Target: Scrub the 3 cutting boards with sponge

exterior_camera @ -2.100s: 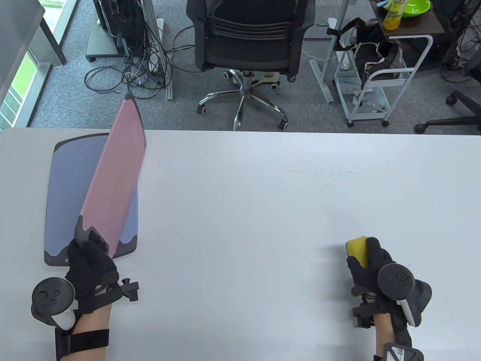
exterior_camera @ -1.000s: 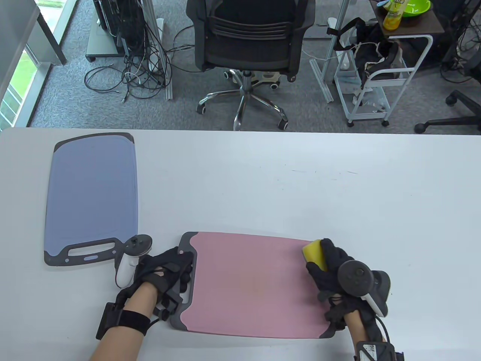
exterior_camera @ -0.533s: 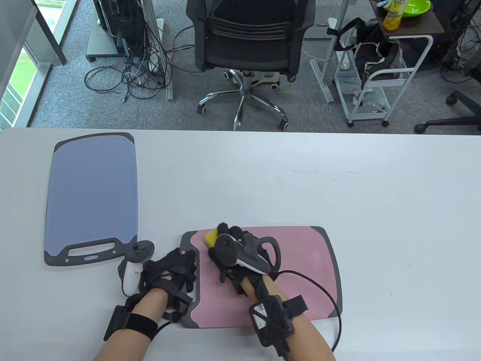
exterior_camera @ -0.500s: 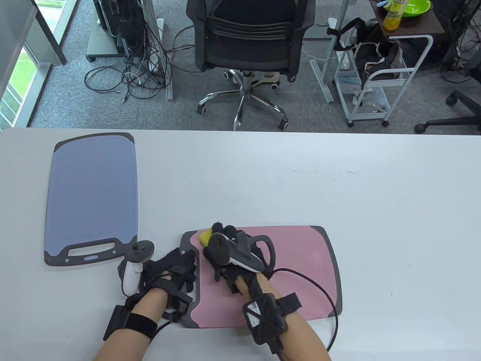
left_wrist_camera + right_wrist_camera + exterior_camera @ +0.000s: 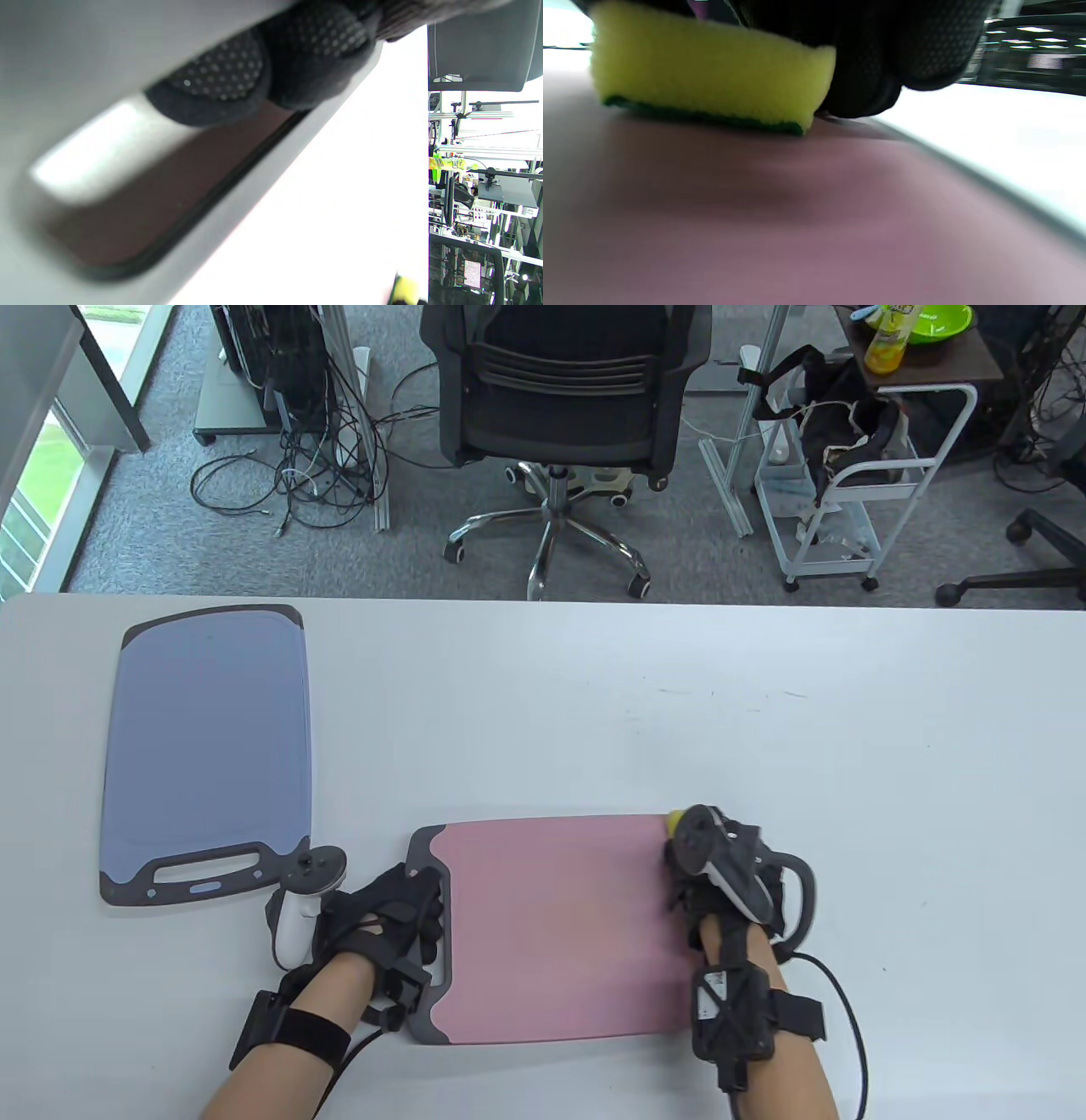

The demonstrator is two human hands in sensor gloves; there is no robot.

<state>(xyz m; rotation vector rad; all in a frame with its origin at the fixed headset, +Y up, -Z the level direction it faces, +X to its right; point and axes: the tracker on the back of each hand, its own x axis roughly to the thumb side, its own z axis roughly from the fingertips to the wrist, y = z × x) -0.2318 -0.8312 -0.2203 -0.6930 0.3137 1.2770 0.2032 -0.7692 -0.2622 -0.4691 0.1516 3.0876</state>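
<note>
A pink cutting board (image 5: 560,933) with grey ends lies flat near the table's front edge. My left hand (image 5: 399,916) holds its grey handle end (image 5: 63,63), with the fingertips (image 5: 263,72) bent over the rim at the handle slot. At the board's far right corner my right hand (image 5: 683,848) grips a yellow sponge (image 5: 676,818). The sponge (image 5: 704,72) lies with its green scrub side down on the pink surface (image 5: 755,220), and the tracker hides most of it in the table view. A blue cutting board (image 5: 208,746) lies flat at the table's left, apart from both hands.
The white table (image 5: 679,712) stretches wide behind and to the right of the pink board. Beyond its far edge stand a black office chair (image 5: 560,390), a white cart (image 5: 848,492) and loose floor cables (image 5: 297,475).
My left hand carried the pink board off the blue one and laid it flat in front. The sponge then went to the board's left end and has now slid to its right end.
</note>
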